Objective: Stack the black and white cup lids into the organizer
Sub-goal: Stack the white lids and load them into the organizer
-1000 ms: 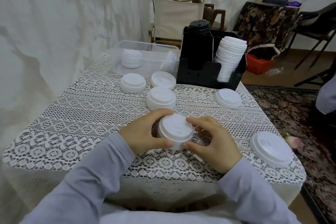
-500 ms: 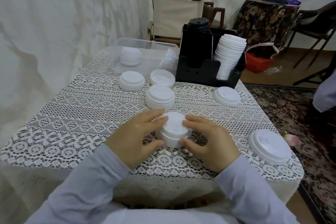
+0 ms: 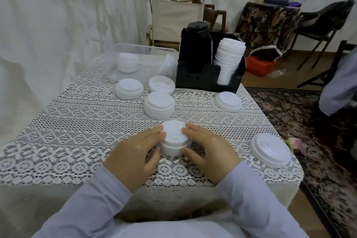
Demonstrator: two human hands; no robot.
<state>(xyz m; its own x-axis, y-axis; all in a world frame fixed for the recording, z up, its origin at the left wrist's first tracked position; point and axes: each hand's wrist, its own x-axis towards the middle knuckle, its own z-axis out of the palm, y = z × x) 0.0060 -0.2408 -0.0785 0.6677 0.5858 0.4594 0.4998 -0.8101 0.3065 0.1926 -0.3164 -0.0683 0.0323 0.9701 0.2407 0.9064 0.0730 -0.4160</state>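
The left hand (image 3: pixel 135 152) and right hand (image 3: pixel 210 152), fingers curled, cup a short stack of white lids (image 3: pixel 173 141) standing on the lace tablecloth (image 3: pixel 77 121), apparently squaring it; next comes lifting it whole into the black organizer (image 3: pixel 204 79) beyond.

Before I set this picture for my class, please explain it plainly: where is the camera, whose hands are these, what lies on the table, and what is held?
There is no machine here. A person wears one camera on the head, and it looks down at their own hands. The left hand and right hand grip a short stack of white lids between them on the lace-covered table. Other white lid piles lie around it. At the back stands a black organizer, with black lids in its left slot and white lids in its right. A clear box beside it holds more lids.
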